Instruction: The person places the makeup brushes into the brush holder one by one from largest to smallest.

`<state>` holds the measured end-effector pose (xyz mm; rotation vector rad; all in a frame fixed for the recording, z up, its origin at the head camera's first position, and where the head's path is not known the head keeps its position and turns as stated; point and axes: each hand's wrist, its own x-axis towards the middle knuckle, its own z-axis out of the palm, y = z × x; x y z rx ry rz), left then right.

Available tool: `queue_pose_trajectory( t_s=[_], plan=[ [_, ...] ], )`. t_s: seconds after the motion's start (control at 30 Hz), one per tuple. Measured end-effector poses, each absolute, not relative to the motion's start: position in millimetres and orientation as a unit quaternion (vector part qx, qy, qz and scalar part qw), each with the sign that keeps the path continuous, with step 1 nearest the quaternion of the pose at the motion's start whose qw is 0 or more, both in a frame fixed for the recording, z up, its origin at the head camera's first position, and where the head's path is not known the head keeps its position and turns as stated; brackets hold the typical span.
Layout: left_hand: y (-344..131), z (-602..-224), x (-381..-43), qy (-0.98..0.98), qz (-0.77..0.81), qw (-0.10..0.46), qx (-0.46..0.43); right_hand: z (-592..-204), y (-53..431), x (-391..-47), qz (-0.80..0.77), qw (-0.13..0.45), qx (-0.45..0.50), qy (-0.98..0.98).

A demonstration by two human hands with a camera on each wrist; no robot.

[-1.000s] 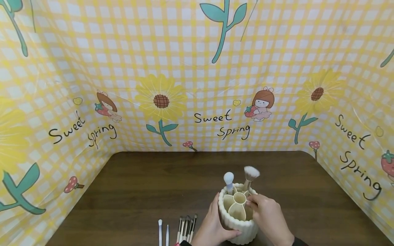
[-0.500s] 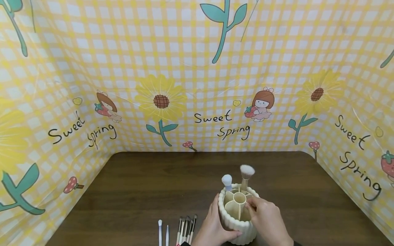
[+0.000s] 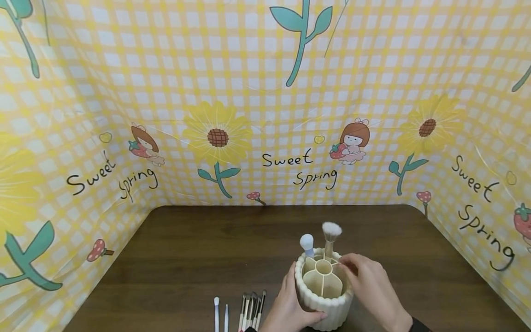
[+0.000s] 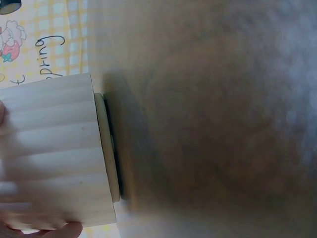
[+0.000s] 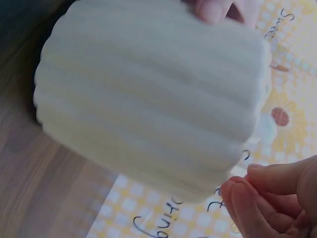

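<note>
A cream makeup brush holder (image 3: 327, 306) with scalloped sides and a flower-shaped divider (image 3: 323, 266) is between my hands. My left hand (image 3: 286, 304) grips it from the left, thumb along the front. At the right rim, the thumb and index finger of my right hand (image 3: 371, 283) pinch the holder's divider. Two brushes stand in the back compartments: a fluffy white fan-like one (image 3: 331, 233) and a rounder white one (image 3: 307, 243). The left wrist view shows the holder's ribbed side (image 4: 54, 148) and base ring (image 4: 107, 148).
Left of my left hand lies a bunch of brushes (image 3: 251, 310) with pale handles. Two slim white brushes, one with a round tip (image 3: 216, 313) and one pointed (image 3: 226, 317), lie beside it. Yellow checked cloth (image 3: 282, 115) hangs behind the dark wooden table (image 3: 207, 249).
The divider and its two brushes have turned, the brushes shifting left. My right hand has moved up and right along the rim. My left hand keeps its grip.
</note>
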<state>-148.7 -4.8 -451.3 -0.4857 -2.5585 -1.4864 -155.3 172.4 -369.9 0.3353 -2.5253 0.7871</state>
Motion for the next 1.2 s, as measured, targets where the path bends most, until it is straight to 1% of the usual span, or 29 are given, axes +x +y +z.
queue_pose_trajectory(
  t_s=[0.13,0.33,0.5,0.83,1.07,1.2],
  plan=[
    [-5,-452,-148,-0.850,-0.495,0.072,-0.165,-376,177,-163,0.266,0.251,0.153,-0.918],
    [-4,-453,-149,-0.850,-0.498,0.060,-0.162,-383,177,-173,0.252,0.233,0.195,-0.919],
    [-4,-453,-149,-0.848,-0.502,0.051,-0.162,-383,176,-176,0.215,0.236,0.222,-0.921],
    [-5,-450,-149,-0.845,-0.511,0.047,-0.153,-385,169,-174,0.212,0.259,0.187,-0.923],
    [-4,-447,-148,-0.842,-0.515,0.053,-0.151,-388,166,-165,0.206,0.303,0.190,-0.911],
    [-3,-447,-147,-0.846,-0.510,0.056,-0.146,-389,166,-160,0.217,0.304,0.177,-0.911]
  ],
)
